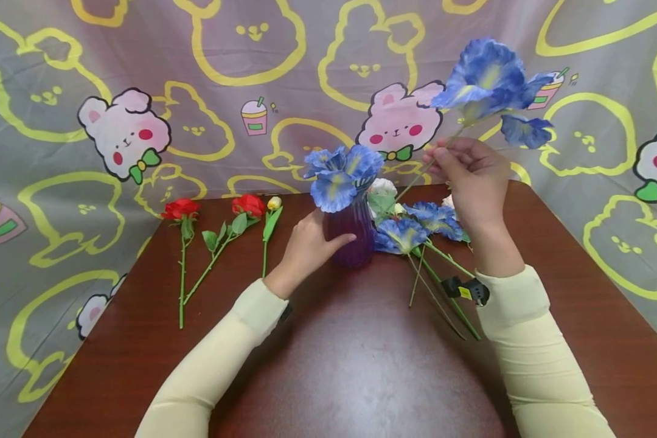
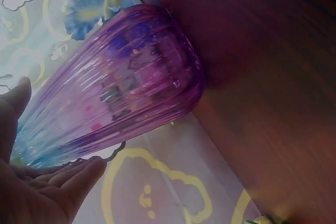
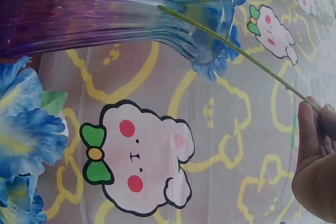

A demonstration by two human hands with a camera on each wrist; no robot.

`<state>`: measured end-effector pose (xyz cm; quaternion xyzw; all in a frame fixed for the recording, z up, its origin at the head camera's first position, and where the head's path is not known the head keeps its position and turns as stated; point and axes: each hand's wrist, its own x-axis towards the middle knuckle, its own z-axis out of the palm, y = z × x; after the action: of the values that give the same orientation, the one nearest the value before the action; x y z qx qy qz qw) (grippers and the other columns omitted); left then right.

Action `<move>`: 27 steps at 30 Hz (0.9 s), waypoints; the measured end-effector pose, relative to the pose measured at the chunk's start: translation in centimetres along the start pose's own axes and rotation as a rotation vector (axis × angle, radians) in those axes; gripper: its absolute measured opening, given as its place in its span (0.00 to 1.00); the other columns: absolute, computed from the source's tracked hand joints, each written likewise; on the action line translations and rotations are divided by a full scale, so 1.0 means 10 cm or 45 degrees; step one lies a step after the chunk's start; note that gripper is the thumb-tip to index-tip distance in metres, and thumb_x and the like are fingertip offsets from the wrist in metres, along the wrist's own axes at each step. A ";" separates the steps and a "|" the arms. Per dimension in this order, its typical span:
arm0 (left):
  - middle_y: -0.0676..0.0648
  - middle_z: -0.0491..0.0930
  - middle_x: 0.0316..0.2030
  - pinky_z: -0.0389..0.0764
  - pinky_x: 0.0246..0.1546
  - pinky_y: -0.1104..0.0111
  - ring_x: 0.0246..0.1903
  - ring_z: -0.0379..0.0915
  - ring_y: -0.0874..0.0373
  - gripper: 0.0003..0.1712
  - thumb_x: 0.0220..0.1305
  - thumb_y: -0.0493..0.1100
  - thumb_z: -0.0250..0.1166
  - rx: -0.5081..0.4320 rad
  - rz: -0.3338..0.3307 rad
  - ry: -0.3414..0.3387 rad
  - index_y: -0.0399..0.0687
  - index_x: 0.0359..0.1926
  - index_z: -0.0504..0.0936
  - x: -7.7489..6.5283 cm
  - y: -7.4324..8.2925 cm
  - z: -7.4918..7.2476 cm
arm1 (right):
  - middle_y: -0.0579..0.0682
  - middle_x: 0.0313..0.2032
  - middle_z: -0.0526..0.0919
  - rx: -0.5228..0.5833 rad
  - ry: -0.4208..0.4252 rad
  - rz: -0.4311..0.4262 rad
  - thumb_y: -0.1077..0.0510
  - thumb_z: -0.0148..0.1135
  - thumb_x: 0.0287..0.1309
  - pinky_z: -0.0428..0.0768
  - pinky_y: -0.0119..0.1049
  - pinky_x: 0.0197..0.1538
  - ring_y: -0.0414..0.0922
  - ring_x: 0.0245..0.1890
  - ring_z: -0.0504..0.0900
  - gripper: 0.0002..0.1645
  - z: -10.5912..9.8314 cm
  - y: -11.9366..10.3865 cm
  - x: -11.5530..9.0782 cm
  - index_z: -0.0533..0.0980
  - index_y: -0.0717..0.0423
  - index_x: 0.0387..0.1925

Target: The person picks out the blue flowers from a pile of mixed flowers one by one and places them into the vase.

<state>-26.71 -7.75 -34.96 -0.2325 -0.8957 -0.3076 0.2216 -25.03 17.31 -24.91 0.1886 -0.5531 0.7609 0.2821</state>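
Observation:
A purple ribbed glass vase (image 1: pixel 354 243), bluish at its flared rim, stands upright with a blue artificial flower (image 1: pixel 336 182) in its mouth. My left hand (image 1: pixel 309 240) holds the vase from the left, thumb across the front and fingers partly hidden behind. In the left wrist view, the vase body (image 2: pixel 131 72) lies between thumb and fingers. Raised to the right, my right hand (image 1: pixel 476 182) pinches the stem of another blue flower (image 1: pixel 487 79), blossoms up. The green stem (image 3: pixel 236 48) slants down, its lower end overlapping the vase neck in the right wrist view.
More blue flowers (image 1: pixel 402 234) lie right of the vase, stems toward the front, with a white flower (image 1: pixel 382 187) behind. Two red roses (image 1: pixel 180 210) (image 1: pixel 248 205) and a pale yellow tulip bud (image 1: pixel 274 203) lie on the table's left. A patterned curtain (image 1: pixel 285 73) hangs behind the table.

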 end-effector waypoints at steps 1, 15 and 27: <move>0.48 0.69 0.54 0.68 0.50 0.65 0.51 0.67 0.57 0.47 0.41 0.62 0.67 -0.016 -0.005 -0.002 0.48 0.61 0.61 0.01 -0.01 0.02 | 0.61 0.29 0.81 0.001 0.015 -0.006 0.67 0.64 0.45 0.78 0.36 0.34 0.51 0.30 0.81 0.13 0.00 -0.01 0.01 0.75 0.74 0.33; 0.45 0.70 0.54 0.68 0.50 0.65 0.51 0.68 0.56 0.47 0.43 0.59 0.68 -0.027 -0.003 0.011 0.45 0.61 0.60 0.04 -0.08 0.13 | 0.65 0.25 0.79 0.218 0.186 -0.099 0.71 0.66 0.40 0.78 0.39 0.33 0.53 0.26 0.80 0.14 0.01 -0.18 0.14 0.74 0.78 0.31; 0.44 0.75 0.47 0.72 0.44 0.64 0.44 0.73 0.55 0.43 0.43 0.60 0.67 -0.016 -0.064 -0.003 0.46 0.58 0.64 0.04 -0.10 0.14 | 0.67 0.28 0.79 0.249 0.277 -0.174 0.67 0.68 0.39 0.77 0.41 0.36 0.55 0.28 0.79 0.17 0.07 -0.29 0.25 0.73 0.76 0.31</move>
<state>-27.90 -7.41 -36.17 -0.2114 -0.8995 -0.3186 0.2114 -25.14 17.88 -21.09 0.1689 -0.4285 0.8060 0.3718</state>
